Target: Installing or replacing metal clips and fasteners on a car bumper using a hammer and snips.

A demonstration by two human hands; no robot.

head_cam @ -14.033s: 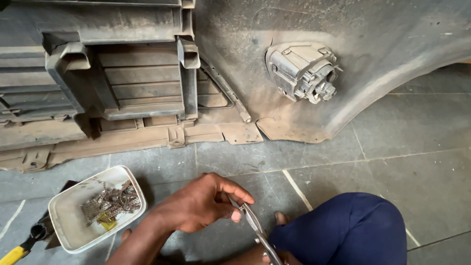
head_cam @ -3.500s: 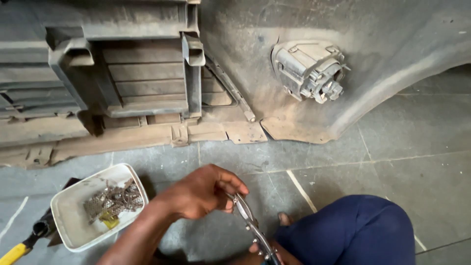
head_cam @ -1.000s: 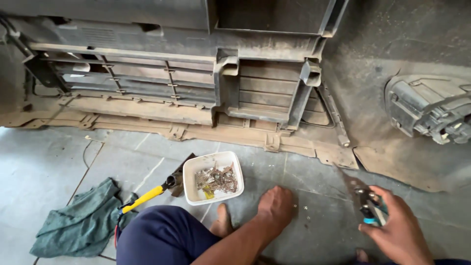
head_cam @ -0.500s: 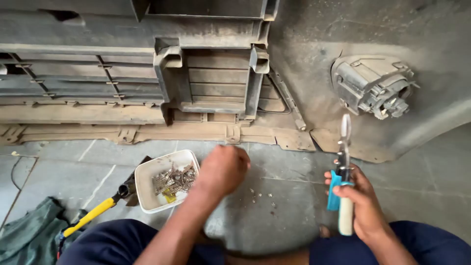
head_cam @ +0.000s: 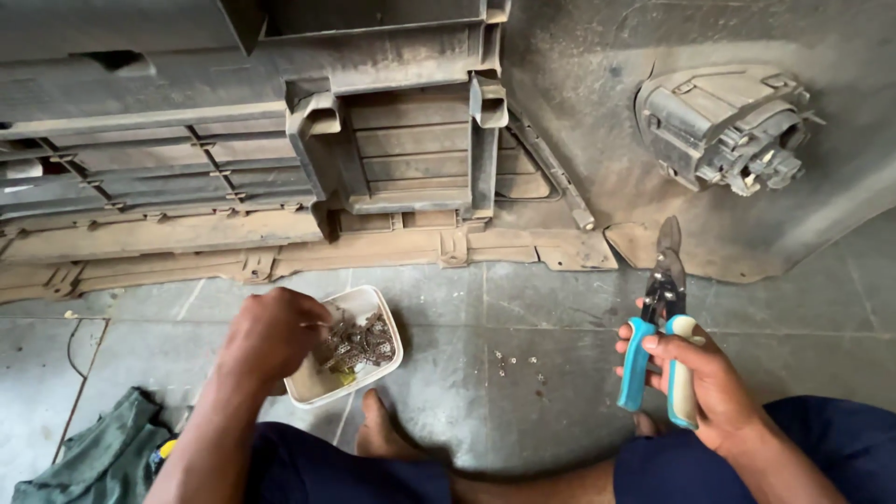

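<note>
My right hand point(head_cam: 711, 383) grips a pair of tin snips point(head_cam: 661, 322) with blue and cream handles, its closed blades pointing up toward the dusty bumper point(head_cam: 597, 121). My left hand point(head_cam: 273, 334) reaches into a white square tub point(head_cam: 383, 317) on the floor. The tub holds several small metal fasteners point(head_cam: 357, 343), and my fingers are bunched among them. Whether they pinch one is hidden.
A dirty car bumper panel lies inside up on the grey tiled floor, with a fog lamp housing point(head_cam: 737, 135) at the right. A green cloth point(head_cam: 98, 457) lies at the lower left. Small screws point(head_cam: 518, 362) are scattered on the tiles. My bare foot point(head_cam: 381, 434) rests near the tub.
My view has swung right. My left hand has dropped into the tub of fasteners. My right hand still holds the snips, now tilted slightly right.
</note>
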